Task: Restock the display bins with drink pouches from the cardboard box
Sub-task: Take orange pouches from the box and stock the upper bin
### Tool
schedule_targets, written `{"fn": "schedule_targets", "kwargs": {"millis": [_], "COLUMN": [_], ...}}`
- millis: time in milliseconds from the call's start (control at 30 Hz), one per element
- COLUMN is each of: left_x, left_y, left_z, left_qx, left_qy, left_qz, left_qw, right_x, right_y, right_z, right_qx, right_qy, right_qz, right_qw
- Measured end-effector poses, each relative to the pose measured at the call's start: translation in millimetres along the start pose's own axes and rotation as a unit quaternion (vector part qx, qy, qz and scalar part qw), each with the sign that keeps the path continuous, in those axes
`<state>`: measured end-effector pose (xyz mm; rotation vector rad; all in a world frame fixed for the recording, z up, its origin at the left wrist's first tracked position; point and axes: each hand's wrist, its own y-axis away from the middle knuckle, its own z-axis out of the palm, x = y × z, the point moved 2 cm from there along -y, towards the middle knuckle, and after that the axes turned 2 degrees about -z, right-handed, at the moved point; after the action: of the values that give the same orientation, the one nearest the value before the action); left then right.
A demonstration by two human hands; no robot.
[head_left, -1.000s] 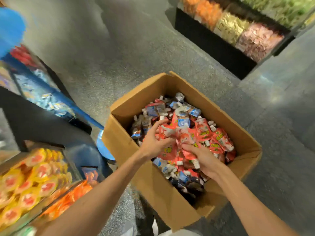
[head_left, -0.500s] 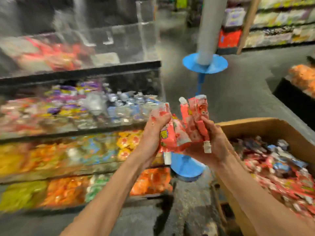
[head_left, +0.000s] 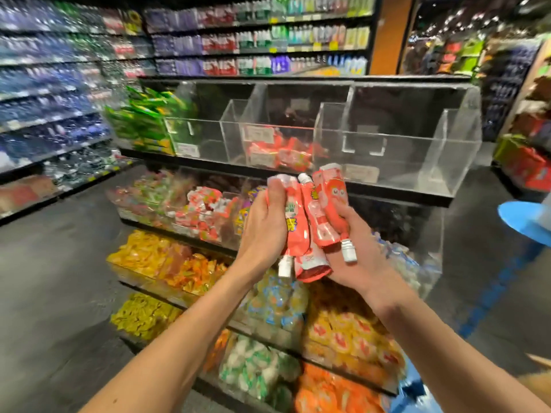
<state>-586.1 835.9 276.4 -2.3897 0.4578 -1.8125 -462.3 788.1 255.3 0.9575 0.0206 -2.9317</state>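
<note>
Both my hands hold a bunch of red drink pouches (head_left: pixel 310 222) with white caps, raised in front of the display. My left hand (head_left: pixel 264 228) grips the bunch from the left; my right hand (head_left: pixel 354 248) cups it from the right and below. Behind them stand tiered clear acrylic display bins (head_left: pixel 396 162). The top-tier middle bin (head_left: pixel 238 138) holds some matching red pouches (head_left: pixel 283 153); the top-right bin looks bare. Only a corner of the cardboard box (head_left: pixel 536 380) shows at the lower right edge.
Lower tiers hold yellow, orange, green and blue-white snack packs (head_left: pixel 185 269). Green packs (head_left: pixel 140 120) fill the top-left bin. Drink shelves (head_left: pixel 253 40) line the back wall and the left side. A blue round stand (head_left: pixel 524 219) is at the right. Grey floor lies left of the display.
My hands lifted the red pouches out of the cardboard box and carried them up toward the display. My view swung from the box to the bins.
</note>
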Motion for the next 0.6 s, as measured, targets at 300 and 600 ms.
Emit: {"fn": "schedule_targets", "kwargs": {"millis": [300, 600], "left_x": [10, -8], "left_y": [-130, -214], "left_z": [-38, -50], "left_qx": [0.018, -0.088], "left_qy": [0.072, 0.163], "left_qz": [0.005, -0.100], "left_qw": [0.997, 0.978], "right_x": [-26, -67], "right_y": [-120, -212], "right_z": [29, 11], "right_qx": [-0.038, -0.036], "right_qy": [0.060, 0.023], "right_qz": [0.028, 0.000], "right_qw": [0.997, 0.999]}}
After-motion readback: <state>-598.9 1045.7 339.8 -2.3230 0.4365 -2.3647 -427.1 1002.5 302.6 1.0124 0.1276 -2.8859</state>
